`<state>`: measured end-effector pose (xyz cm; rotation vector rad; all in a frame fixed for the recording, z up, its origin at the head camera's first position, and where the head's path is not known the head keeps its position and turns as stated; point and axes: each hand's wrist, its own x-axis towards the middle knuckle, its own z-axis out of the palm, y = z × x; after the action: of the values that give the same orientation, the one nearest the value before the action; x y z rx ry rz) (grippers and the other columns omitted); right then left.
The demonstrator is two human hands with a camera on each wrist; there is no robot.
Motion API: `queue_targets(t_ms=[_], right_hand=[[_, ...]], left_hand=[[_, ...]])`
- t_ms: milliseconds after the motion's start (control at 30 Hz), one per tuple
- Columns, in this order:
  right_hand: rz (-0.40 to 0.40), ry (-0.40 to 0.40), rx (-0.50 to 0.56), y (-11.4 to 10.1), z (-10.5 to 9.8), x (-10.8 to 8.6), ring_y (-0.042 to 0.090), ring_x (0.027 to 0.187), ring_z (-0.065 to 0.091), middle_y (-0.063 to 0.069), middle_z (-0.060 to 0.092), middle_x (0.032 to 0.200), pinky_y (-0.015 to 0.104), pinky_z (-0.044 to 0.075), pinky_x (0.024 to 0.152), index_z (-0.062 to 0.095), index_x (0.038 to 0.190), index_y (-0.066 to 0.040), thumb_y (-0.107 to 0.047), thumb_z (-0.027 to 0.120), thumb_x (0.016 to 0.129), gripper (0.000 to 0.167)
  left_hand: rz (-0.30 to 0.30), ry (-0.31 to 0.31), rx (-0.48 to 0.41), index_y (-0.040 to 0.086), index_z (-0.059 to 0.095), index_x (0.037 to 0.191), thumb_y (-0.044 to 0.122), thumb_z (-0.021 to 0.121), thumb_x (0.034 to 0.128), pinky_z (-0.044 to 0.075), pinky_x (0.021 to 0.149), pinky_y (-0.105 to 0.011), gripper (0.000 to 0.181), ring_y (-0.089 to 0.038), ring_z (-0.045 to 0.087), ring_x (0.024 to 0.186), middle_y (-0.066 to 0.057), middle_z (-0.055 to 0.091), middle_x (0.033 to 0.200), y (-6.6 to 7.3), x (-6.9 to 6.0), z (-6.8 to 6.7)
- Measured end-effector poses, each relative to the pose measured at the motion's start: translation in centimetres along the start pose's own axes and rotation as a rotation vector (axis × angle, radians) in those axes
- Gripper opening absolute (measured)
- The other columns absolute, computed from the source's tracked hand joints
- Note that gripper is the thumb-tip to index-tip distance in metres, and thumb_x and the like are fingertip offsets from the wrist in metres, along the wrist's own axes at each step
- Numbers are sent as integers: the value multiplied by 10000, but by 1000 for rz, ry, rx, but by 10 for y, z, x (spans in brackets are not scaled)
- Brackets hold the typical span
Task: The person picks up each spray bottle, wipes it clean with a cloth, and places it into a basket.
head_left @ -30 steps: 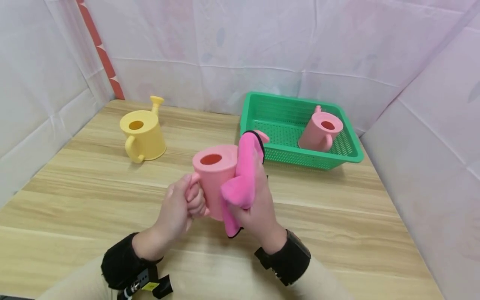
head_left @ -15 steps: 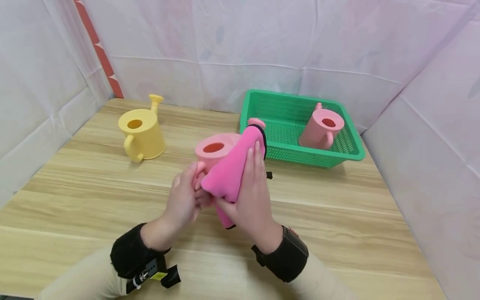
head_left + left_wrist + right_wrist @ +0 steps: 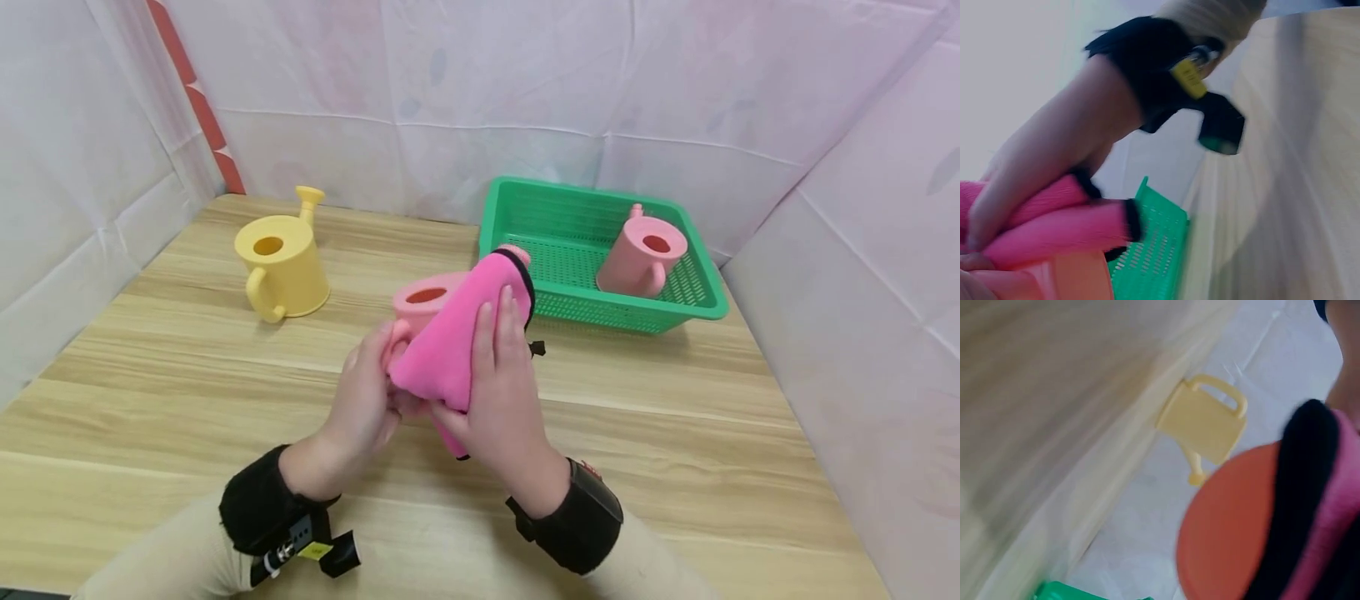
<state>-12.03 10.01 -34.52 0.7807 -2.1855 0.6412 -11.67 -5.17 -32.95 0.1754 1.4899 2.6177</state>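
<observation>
A pink watering can (image 3: 420,300) is held up over the table, partly covered by a bright pink cloth (image 3: 442,358) with black edging. My left hand (image 3: 360,400) grips the can's handle. Along the can's right side my right hand (image 3: 506,392) holds the cloth, its fingers extended flat over it and its thumb at the lower fold. Most of the can's body and spout are hidden by the cloth; only the pink spout head shows above it. In the right wrist view, the can's rounded base (image 3: 1229,525) appears beside the black cloth edge.
A yellow watering can (image 3: 283,262) stands at the left rear of the wooden table (image 3: 187,400). At the right rear sits a green plastic basket (image 3: 558,250) with another pink watering can (image 3: 641,258) inside. White patterned fabric walls (image 3: 510,83) enclose the back and sides.
My right hand has gone from bunching the cloth to laying its fingers flat along it. The cloth now spreads over more of the can, which has tilted. My left hand stays on the handle.
</observation>
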Motion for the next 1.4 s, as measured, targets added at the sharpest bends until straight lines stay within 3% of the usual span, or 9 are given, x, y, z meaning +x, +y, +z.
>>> queue_targets(t_ms=[133,233,400,500,700,867,967,1200,1400], right_hand=[[-29,-21,6,0,1,-7,438,1355,150,289,92,1482,595,265,1008,47,1476,-24,-459,500,855,883],[2,-14,121,5,-2,-6,392,1354,188,255,105,1491,540,282,1025,38,1481,-49,-450,541,850,901],[120,48,514,-4,-28,23,301,1183,411,220,369,1321,430,353,977,214,1395,65,-391,649,819,854],[136,37,629,-6,-41,32,305,1110,451,224,430,1231,419,370,940,287,1339,104,-399,657,825,809],[123,-120,552,15,-40,23,241,1258,373,128,336,1427,411,327,1012,310,1398,12,-430,645,823,799],[21,-185,289,19,-34,11,313,1364,220,175,271,1476,518,227,1057,333,1399,25,-541,496,872,790],[-36,-194,183,17,-33,7,353,1357,221,208,280,1464,581,220,1031,324,1402,33,-542,451,887,783],[-45,-196,163,16,-32,5,357,1363,207,211,254,1476,587,210,1030,293,1412,38,-515,438,893,772],[-33,-216,149,17,-32,4,351,1368,193,216,214,1488,562,210,1045,233,1432,38,-466,492,880,792]], left_hand=[[3,42,-19,121,259,605,317,351,983,168,390,-228,435,-58,229,407,45,228,504,6,1,-1],[58,11,21,98,255,592,305,358,985,155,402,-237,457,-85,210,414,24,224,494,3,-1,0],[284,-162,270,78,300,533,202,370,989,219,381,-279,478,-161,250,399,-32,269,447,-10,-8,-1],[458,-227,433,74,345,528,101,383,978,250,376,-274,452,-154,298,409,-39,324,450,-14,-10,-6],[709,-282,706,105,337,530,141,459,967,246,398,-181,455,-53,286,459,19,327,482,-16,-9,-15],[908,-338,972,146,341,564,305,398,993,278,429,-114,461,2,309,487,67,361,521,-20,-6,-19],[970,-351,1027,152,325,574,306,378,997,262,423,-108,453,7,296,482,79,348,520,-22,-6,-20],[1030,-373,1113,160,313,577,296,372,993,246,421,-85,442,15,298,470,96,325,498,-24,-3,-20],[1194,-418,1316,137,421,744,259,346,968,285,422,-116,267,-18,347,453,90,370,533,-22,5,-19]])
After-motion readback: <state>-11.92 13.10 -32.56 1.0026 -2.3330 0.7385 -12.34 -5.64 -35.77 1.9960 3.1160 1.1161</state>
